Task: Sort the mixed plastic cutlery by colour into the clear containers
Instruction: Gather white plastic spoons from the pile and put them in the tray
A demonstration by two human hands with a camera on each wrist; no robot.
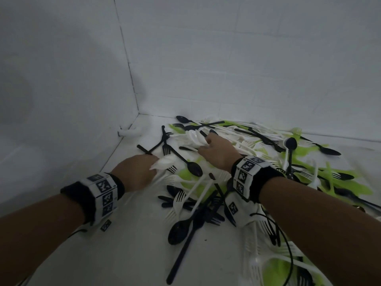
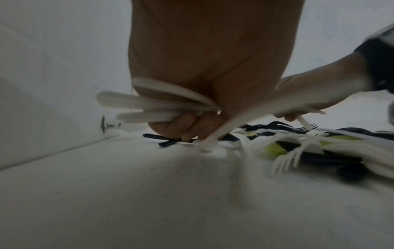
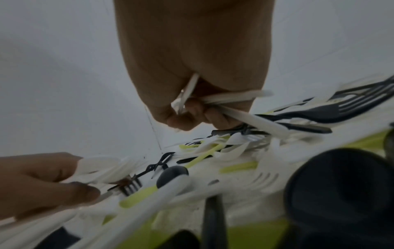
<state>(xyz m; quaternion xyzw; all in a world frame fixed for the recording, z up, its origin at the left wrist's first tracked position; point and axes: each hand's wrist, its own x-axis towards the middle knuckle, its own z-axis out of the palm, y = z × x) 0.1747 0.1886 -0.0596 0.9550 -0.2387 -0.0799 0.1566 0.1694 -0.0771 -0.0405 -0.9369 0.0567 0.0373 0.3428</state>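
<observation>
A mixed heap of black, white and lime-green plastic cutlery (image 1: 257, 162) covers the white surface from the middle to the right. My left hand (image 1: 138, 172) grips a bundle of white cutlery (image 2: 153, 104) at the heap's left edge, with the handles sticking out below my fist. My right hand (image 1: 216, 153) grips several white spoons (image 1: 195, 137) over the heap's middle; their handles (image 3: 234, 97) cross my curled fingers in the right wrist view. No clear container is in view.
White tiled walls meet in a corner (image 1: 137, 112) just behind the heap. A bare white surface (image 1: 123, 254) lies to the front left. A long black spoon (image 1: 181, 230) lies nearest me. Black cables (image 1: 288, 254) trail under my right forearm.
</observation>
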